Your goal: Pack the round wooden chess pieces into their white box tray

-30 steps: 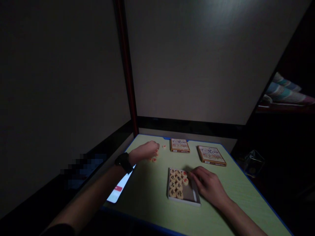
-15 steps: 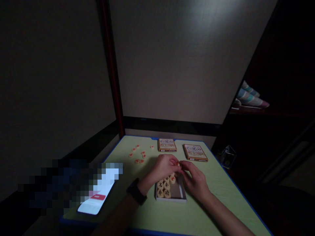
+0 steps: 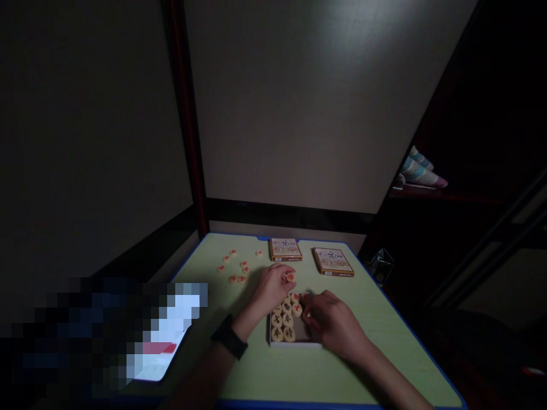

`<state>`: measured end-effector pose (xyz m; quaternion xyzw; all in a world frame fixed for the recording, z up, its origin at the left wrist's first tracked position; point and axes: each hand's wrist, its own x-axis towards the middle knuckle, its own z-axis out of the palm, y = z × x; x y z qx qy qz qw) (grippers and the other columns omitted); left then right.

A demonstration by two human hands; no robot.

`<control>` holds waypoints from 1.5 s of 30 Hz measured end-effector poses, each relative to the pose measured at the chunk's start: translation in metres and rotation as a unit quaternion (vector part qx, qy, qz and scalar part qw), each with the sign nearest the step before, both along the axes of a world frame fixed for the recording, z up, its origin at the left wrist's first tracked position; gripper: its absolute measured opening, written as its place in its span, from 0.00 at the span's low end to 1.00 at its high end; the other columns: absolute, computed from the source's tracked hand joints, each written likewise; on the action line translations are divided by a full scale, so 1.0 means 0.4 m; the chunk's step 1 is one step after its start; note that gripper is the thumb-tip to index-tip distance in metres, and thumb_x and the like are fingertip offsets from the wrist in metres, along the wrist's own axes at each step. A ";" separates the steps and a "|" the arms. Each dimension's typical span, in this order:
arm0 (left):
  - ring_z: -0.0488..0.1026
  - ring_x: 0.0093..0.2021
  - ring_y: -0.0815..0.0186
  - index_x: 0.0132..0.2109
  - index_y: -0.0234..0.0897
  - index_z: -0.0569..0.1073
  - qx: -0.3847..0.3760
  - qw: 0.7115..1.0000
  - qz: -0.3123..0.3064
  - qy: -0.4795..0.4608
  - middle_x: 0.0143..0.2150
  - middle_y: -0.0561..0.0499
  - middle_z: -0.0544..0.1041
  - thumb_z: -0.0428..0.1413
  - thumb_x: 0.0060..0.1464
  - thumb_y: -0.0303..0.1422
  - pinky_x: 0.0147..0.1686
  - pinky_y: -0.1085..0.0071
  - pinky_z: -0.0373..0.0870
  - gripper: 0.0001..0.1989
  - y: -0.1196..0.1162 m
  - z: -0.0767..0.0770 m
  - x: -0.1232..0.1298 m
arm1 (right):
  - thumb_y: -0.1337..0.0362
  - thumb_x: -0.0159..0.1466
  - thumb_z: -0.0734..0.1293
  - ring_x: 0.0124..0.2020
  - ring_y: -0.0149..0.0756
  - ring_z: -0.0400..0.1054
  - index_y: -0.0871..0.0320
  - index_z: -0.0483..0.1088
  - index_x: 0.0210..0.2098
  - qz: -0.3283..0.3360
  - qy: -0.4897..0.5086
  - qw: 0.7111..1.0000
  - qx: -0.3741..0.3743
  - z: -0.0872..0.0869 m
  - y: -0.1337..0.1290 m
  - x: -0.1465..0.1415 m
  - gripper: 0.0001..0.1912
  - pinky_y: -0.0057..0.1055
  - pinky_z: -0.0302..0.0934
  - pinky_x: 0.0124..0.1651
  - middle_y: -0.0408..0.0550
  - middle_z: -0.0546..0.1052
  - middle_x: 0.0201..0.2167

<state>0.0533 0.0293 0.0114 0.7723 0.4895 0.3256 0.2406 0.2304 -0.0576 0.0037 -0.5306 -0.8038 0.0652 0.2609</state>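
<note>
- A flat, white-lit phone [image 3: 156, 367] lies at nine o'clock from the shallow, white-walled tray [image 3: 294, 344]
- Loose round pale discs with red marks [image 3: 233, 279] lie at ten o'clock
- The left hand [image 3: 272, 283], at eleven o'clock, pinches a round pale red-marked disc [image 3: 291, 277]
- The tray holds round pale black-marked discs [image 3: 289, 333] and some red-marked
- The right hand [image 3: 333, 322], at three o'clock, has fingers bent inside; if they grasp something, I cannot tell
</note>
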 end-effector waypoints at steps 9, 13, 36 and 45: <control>0.75 0.44 0.63 0.45 0.38 0.79 0.041 0.998 -0.054 0.000 0.44 0.49 0.79 0.59 0.51 0.22 0.50 0.67 0.71 0.14 -0.011 -0.018 0.012 | 0.75 0.58 0.64 0.34 0.38 0.71 0.57 0.74 0.31 -0.070 -0.061 0.995 -0.035 -0.005 0.003 -0.026 0.09 0.28 0.60 0.36 0.48 0.77 0.29; 0.75 0.46 0.62 0.46 0.37 0.78 0.043 0.997 -0.064 0.004 0.44 0.48 0.79 0.59 0.51 0.22 0.50 0.67 0.71 0.14 -0.015 -0.014 0.015 | 0.75 0.62 0.61 0.35 0.38 0.71 0.57 0.74 0.40 -0.085 -0.127 0.988 -0.007 -0.001 0.000 -0.040 0.13 0.29 0.59 0.36 0.50 0.78 0.34; 0.73 0.41 0.64 0.38 0.36 0.75 0.072 0.996 -0.057 -0.007 0.38 0.50 0.76 0.56 0.50 0.18 0.45 0.68 0.69 0.11 -0.018 -0.028 0.019 | 0.76 0.61 0.61 0.39 0.40 0.68 0.58 0.72 0.42 -0.098 -0.165 0.980 -0.056 0.027 -0.004 -0.059 0.14 0.30 0.53 0.38 0.52 0.77 0.37; 0.72 0.40 0.64 0.37 0.36 0.75 0.068 0.996 -0.062 -0.011 0.38 0.50 0.76 0.55 0.49 0.18 0.43 0.69 0.68 0.11 -0.020 -0.023 0.020 | 0.78 0.59 0.61 0.34 0.39 0.68 0.58 0.70 0.38 -0.113 -0.167 0.978 -0.058 0.019 0.000 -0.060 0.13 0.29 0.53 0.33 0.50 0.76 0.32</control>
